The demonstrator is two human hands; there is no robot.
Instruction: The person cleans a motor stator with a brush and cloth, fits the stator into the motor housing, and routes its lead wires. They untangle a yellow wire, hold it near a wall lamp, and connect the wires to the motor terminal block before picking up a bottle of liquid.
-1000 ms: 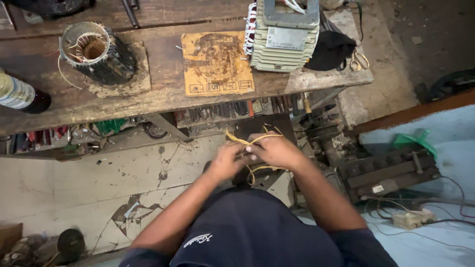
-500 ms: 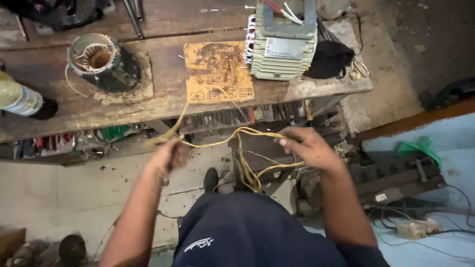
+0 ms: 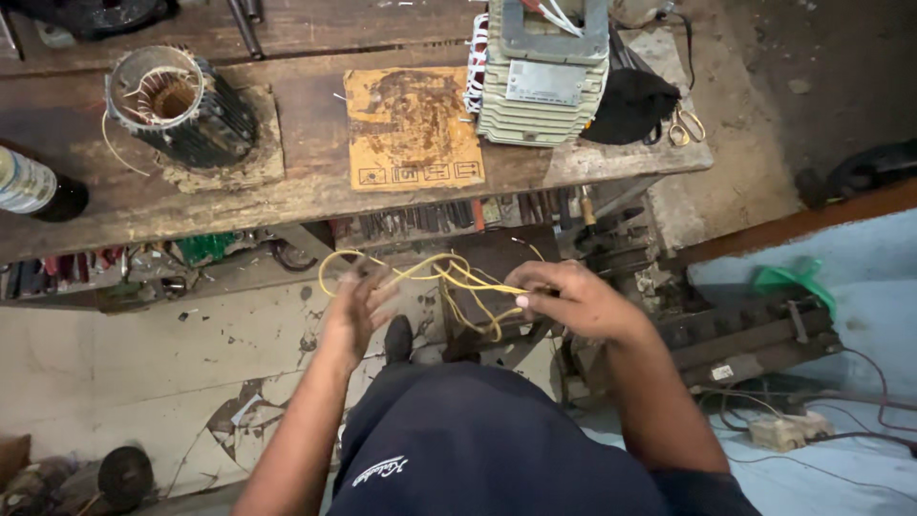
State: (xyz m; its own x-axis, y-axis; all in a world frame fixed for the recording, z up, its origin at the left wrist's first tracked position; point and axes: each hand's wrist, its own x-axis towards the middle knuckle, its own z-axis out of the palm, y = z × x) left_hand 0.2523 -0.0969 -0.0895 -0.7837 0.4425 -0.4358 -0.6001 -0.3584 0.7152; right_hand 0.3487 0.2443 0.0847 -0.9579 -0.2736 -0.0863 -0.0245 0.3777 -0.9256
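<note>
Right hand (image 3: 578,304) grip pinches yellow wire loops (image 3: 449,282); left hand (image 3: 355,308) blurred, grip unclear; both below counter edge (image 3: 287,205).

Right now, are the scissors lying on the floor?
No, the scissors lie on the wooden bench, at its right end beside a black cloth.

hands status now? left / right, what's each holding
Left hand: blurred, fingers spread against the yellow wire loops; grip cannot be told.
Right hand: closed, pinching the yellow wire loops.
</note>
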